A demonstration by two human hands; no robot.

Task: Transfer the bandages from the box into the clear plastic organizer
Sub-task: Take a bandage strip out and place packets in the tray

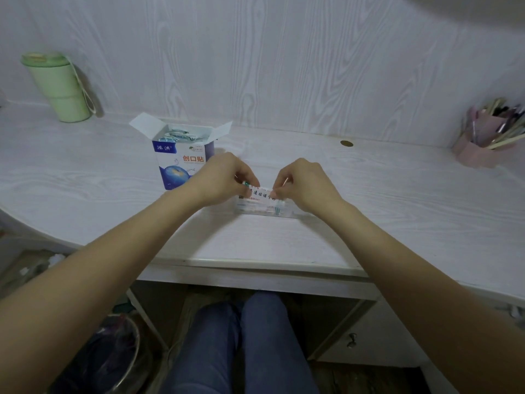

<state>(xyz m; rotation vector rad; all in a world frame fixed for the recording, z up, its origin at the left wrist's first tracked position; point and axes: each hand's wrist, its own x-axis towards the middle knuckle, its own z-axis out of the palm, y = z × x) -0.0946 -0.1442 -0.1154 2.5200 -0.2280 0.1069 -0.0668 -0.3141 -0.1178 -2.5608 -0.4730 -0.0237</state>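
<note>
Both hands, the left hand (224, 177) and right hand (305, 183), pinch the ends of a thin white printed bandage strip (260, 192) with their fingers, just above the clear plastic organizer (264, 209) on the white wood-grain bench (369, 194). It looks light and floppy, best held by its ends. More remain in the open blue-and-white cardboard box (181, 163).

White wood-grain desk (284, 245) against matching panelled wall (284, 66).
Desk front edge curves away at left; a drawer with a metal knob (352, 340) sits below right. Lighting is dim and even. Dark floor beneath, details indistinct.
</note>
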